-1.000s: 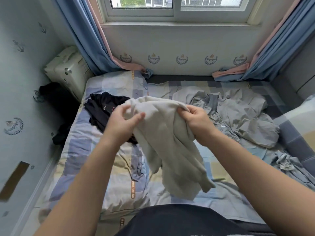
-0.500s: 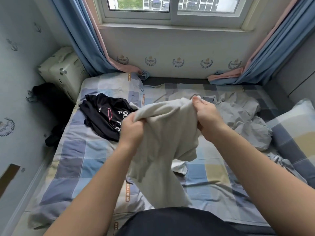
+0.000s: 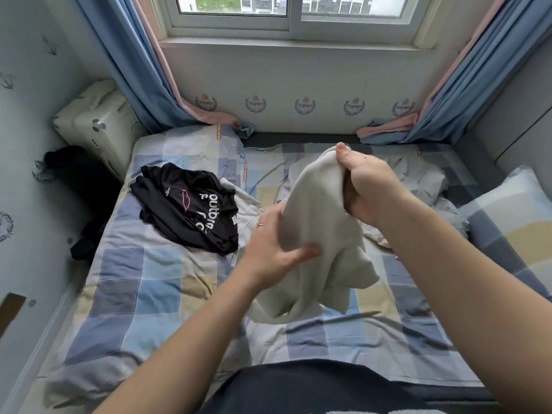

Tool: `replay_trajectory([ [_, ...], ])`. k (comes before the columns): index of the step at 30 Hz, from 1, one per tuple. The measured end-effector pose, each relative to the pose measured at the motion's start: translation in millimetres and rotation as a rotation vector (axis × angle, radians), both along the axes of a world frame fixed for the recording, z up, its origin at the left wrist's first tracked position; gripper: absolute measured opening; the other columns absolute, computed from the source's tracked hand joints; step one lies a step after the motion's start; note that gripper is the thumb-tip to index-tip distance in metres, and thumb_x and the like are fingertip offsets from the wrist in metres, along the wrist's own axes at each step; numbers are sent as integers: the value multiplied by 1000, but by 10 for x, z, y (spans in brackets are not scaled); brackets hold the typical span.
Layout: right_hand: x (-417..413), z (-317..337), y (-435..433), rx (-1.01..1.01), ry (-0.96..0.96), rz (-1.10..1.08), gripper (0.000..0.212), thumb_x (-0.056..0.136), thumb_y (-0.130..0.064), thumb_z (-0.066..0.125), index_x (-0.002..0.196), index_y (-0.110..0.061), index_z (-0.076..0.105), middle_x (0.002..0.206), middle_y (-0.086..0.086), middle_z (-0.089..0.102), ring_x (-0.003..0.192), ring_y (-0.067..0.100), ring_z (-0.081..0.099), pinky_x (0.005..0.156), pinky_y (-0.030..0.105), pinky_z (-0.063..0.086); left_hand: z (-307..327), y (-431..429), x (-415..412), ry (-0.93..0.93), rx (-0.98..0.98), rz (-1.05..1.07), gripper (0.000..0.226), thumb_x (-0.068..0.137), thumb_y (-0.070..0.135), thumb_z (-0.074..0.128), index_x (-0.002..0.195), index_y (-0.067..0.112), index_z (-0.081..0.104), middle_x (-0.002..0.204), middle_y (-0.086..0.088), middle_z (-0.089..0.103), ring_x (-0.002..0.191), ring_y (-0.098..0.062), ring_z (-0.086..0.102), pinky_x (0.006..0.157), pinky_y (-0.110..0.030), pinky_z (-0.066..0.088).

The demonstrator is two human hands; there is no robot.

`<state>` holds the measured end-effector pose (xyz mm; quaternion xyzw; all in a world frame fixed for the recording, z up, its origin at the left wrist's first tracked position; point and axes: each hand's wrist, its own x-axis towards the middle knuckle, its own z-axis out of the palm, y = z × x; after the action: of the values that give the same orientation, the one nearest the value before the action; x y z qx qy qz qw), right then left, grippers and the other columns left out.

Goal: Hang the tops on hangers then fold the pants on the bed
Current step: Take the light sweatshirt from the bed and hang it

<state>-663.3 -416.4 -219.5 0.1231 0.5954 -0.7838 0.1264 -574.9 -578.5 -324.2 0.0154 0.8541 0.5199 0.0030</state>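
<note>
Cream garment [image 3: 316, 210] held (black top [image 3: 185, 204] nearby).

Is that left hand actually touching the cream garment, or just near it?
Touching. The head view shows the left hand with its thumb lying across the cream garment and its fingers tucked behind the cloth.

I am holding a plain cream garment [image 3: 316, 228] over a bedsheet [image 3: 143, 291] checked in blue, grey and pale yellow. A black T-shirt [image 3: 176, 201] is showing white lettering and a pink outline. Blue curtains [image 3: 128, 70], pink-lined, are hanging beside crest-patterned wallpaper [image 3: 304, 82].
</note>
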Motion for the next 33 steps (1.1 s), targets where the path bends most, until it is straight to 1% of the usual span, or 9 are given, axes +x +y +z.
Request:
replay_trajectory([
  [3, 2, 125, -56, -103, -57, -10, 21, 106, -24, 52, 106, -5, 62, 86, 11, 68, 73, 21, 70, 61, 32, 61, 61, 396, 97, 90, -9, 247, 117, 61, 74, 72, 155, 28, 20, 157, 1, 26, 147, -19, 27, 121, -43, 27],
  [6, -6, 214, -48, -190, -73, -51, 28, 107, -22, 47, 125, -1, 55, 95, 17, 67, 80, 25, 70, 59, 36, 62, -24, 470, 145, 369, -29, 294, 101, 69, 75, 72, 147, 24, 33, 154, 4, 30, 146, -13, 29, 118, -27, 25],
  [11, -65, 241, 38, -271, -70, -86, 37, 109, -18, 43, 138, 4, 48, 100, 21, 68, 78, 28, 74, 57, 38, 61, -87, 291, -1, 172, 58, 220, 20, 87, 35, 59, 86, 15, 55, 77, 3, 58, 72, -17, 53, 65, -34, 41],
  [14, -157, 133, 157, -270, -91, -145, 40, 110, -21, 39, 138, 5, 48, 104, 22, 68, 88, 30, 71, 64, 41, 63, 15, 61, -188, 124, 121, 269, 20, 88, 25, 47, 74, 12, 54, 63, 7, 52, 62, -16, 45, 60, -35, 38],
  [18, -118, -107, 302, 68, -67, -13, 43, 107, -28, 47, 147, -13, 44, 134, 9, 56, 128, 29, 54, 95, 48, 53, 370, -175, -440, -75, 440, 349, 27, 94, 29, 54, 83, 9, 69, 77, -3, 65, 76, -20, 58, 74, -43, 52],
  [21, 236, -322, 263, 408, 210, 328, 68, 89, -42, 73, 147, -28, 40, 147, -2, 48, 127, 17, 54, 97, 39, 52, 525, -238, -573, -316, 620, 374, 28, 102, 29, 57, 110, 5, 70, 111, -15, 71, 106, -28, 67, 102, -49, 52],
  [24, 613, -574, 56, 335, 281, 654, 77, 77, -34, 84, 142, -30, 44, 133, -9, 62, 121, 10, 61, 93, 28, 54, 578, -173, -558, -461, 713, 348, 28, 104, 28, 56, 105, 3, 67, 103, -16, 72, 97, -27, 71, 92, -42, 57],
  [26, 705, -707, -52, 314, 312, 651, 71, 80, -19, 85, 140, -25, 47, 123, -9, 67, 116, 8, 64, 90, 26, 54, 640, -149, -513, -502, 768, 343, 26, 104, 27, 56, 100, 3, 66, 87, -12, 71, 80, -22, 72, 77, -36, 58],
  [33, 648, -727, -223, 470, 432, 597, 67, 77, -32, 84, 136, -31, 51, 121, -12, 66, 114, 4, 63, 96, 26, 52, 709, -361, -441, -542, 726, 348, 36, 102, 22, 60, 121, -7, 63, 110, -19, 65, 97, -27, 68, 84, -35, 54],
])
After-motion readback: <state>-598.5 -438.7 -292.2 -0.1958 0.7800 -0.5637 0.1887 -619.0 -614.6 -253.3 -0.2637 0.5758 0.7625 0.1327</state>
